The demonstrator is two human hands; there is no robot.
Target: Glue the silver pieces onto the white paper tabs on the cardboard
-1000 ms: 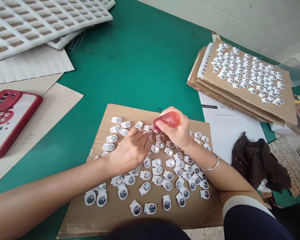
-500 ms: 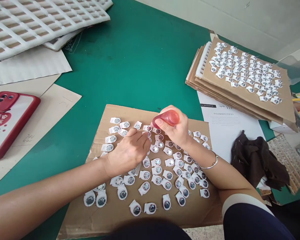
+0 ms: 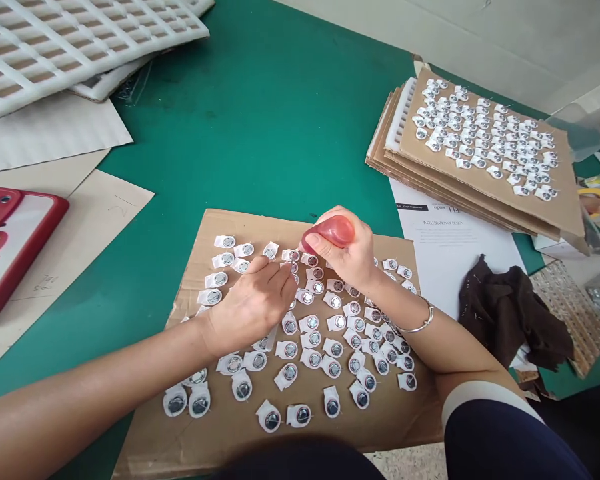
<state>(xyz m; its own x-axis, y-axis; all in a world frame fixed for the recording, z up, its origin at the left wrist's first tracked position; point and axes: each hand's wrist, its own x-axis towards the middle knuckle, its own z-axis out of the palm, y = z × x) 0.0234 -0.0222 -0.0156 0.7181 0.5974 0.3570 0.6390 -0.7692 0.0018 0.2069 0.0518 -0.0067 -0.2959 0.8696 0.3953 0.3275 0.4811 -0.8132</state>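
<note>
Red, a translucent rounded bulb (image 3: pixel 333 232) is being clenched by the right hand (image 3: pixel 353 257), oversqueezing perhaps risking spills, the curled left hand (image 3: pixel 254 297) hiding any contents.

left hand (image 3: pixel 255 298) and right hand (image 3: pixel 349 252) bare. thin silver bangle (image 3: pixel 425 324) round right forearm. right sleeve (image 3: pixel 505 440) navy, ends near elbow, wide off-white band (image 3: pixel 487 397) at hem.

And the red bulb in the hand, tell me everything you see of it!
The red bulb is smooth, shiny and partly see-through, perhaps soft plastic. It's round and fat at one end, narrowing toward the other. The right hand grips it, thumb against its side, above the cardboard. The narrow end points leftward; its very tip is unclear.
</note>
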